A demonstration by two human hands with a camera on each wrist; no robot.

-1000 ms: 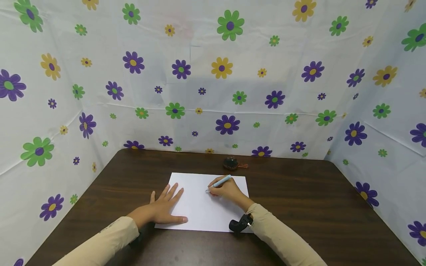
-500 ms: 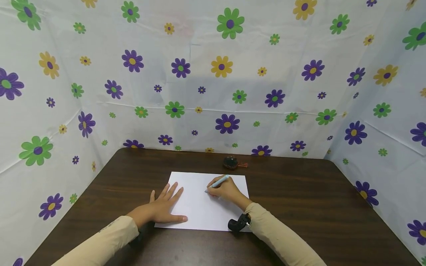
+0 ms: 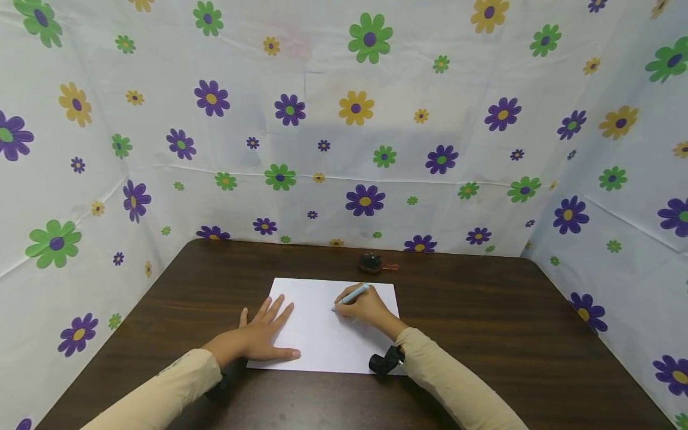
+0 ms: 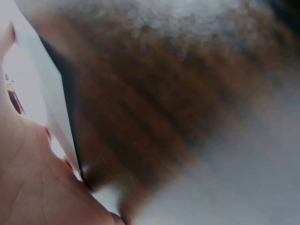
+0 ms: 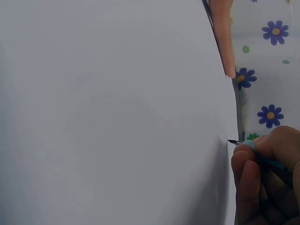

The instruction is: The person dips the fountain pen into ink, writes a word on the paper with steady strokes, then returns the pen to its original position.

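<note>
A white sheet of paper (image 3: 317, 343) lies on the dark wooden table. My left hand (image 3: 263, 337) rests flat at the sheet's left side, fingers spread and thumb along the lower part; its palm (image 4: 37, 183) fills the lower left of the left wrist view. Between thumb and fingers, my right hand (image 3: 368, 309) pinches a light blue pen (image 3: 357, 292), slanted with its back end up to the right. In the right wrist view the pen's metal tip (image 5: 234, 141) is at the paper's surface; whether it touches I cannot tell. No line is discernible on the sheet.
Behind the sheet, near the table's (image 3: 473, 322) back edge, lies a small dark rounded object (image 3: 370, 263) with an orange-brown strap. A black wrist camera (image 3: 386, 360) sits on the right wrist, over the sheet's lower right corner. Flower-printed cloth (image 3: 322, 77) surrounds the table's back and sides.
The right hand and pen have shifted very slightly over the paper, the pen's back end dipping a little to the left. The left hand keeps its place, while the head view drifts slightly.
</note>
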